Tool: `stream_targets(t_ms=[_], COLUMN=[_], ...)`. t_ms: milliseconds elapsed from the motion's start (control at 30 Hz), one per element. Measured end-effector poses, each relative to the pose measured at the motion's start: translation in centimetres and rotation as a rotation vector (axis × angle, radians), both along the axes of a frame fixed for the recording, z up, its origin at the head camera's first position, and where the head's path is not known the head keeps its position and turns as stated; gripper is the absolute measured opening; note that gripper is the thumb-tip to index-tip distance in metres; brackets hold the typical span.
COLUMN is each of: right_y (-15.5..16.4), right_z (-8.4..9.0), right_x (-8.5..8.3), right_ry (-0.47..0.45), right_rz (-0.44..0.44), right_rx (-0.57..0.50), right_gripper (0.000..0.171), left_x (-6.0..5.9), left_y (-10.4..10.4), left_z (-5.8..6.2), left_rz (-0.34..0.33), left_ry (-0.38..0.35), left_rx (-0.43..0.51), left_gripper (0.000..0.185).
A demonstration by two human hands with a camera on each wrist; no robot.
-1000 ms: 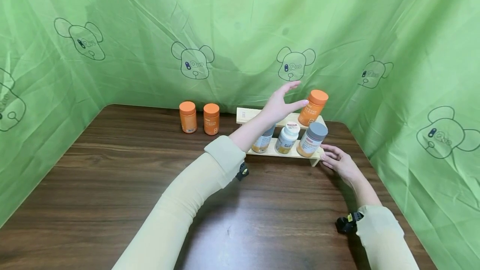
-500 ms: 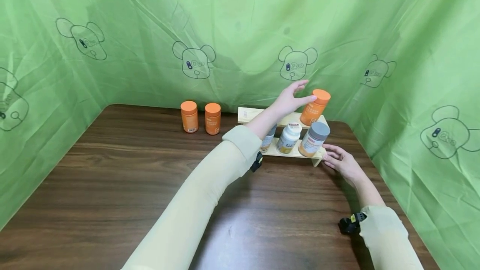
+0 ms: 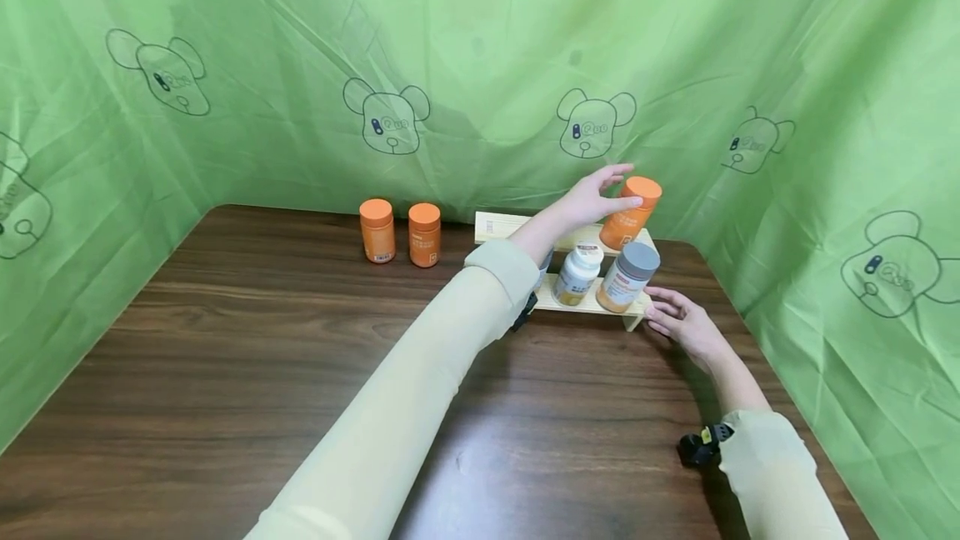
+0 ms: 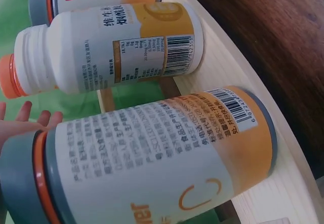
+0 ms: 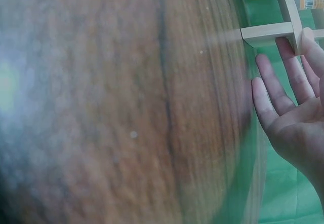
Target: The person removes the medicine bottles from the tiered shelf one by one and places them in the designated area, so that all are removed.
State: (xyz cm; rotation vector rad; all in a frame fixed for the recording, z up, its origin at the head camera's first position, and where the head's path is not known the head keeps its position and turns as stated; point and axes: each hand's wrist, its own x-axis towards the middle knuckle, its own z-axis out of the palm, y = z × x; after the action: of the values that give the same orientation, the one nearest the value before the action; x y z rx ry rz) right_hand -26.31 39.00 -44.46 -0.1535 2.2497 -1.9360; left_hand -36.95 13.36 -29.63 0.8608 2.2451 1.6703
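An orange bottle [image 3: 626, 223] with an orange cap stands tilted on the upper step of a small wooden rack [image 3: 495, 227]. My left hand [image 3: 603, 190] reaches it from the left with spread, fairly straight fingers: thumb against its side, the other fingers over the cap. My right hand [image 3: 678, 319] lies flat with straight fingers against the rack's right end [image 5: 268, 31], as the right wrist view also shows for that right hand [image 5: 288, 107]. On the lower step lean a white-capped bottle [image 3: 576, 275] and a grey-capped bottle [image 3: 626, 277]; my left sleeve hides most of a third.
Two more orange bottles [image 3: 377, 231] [image 3: 423, 235] stand on the dark wooden table [image 3: 262, 357] left of the rack. Green cloth printed with bear heads [image 3: 386, 119] walls in the back and both sides. The left wrist view shows labelled bottles [image 4: 152, 158] close up.
My left hand has moved right and forward, from beside the orange bottle to touching it, fingers over its cap. The right hand has stayed at the rack's end.
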Motion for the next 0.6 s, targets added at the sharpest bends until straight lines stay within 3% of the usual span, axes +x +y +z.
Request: stream_targets(t_ms=[133, 367, 600], right_y=[-0.2, -0.4, -0.3], right_z=[0.1, -0.1, 0.0], right_x=[-0.1, -0.2, -0.1], right_ry=[0.004, 0.001, 0.005], right_rz=[0.004, 0.021, 0.016], right_rx=[-0.013, -0.035, -0.025], right_gripper=[0.045, 0.051, 0.050], left_x=[0.1, 0.1, 0.0], left_y=[0.4, 0.9, 1.3], left_z=[-0.2, -0.8, -1.2], left_rz=[-0.002, 0.037, 0.113], left_ry=[0.027, -0.021, 0.056], left_rx=[0.000, 0.056, 0.037], left_gripper=[0.059, 0.048, 0.043])
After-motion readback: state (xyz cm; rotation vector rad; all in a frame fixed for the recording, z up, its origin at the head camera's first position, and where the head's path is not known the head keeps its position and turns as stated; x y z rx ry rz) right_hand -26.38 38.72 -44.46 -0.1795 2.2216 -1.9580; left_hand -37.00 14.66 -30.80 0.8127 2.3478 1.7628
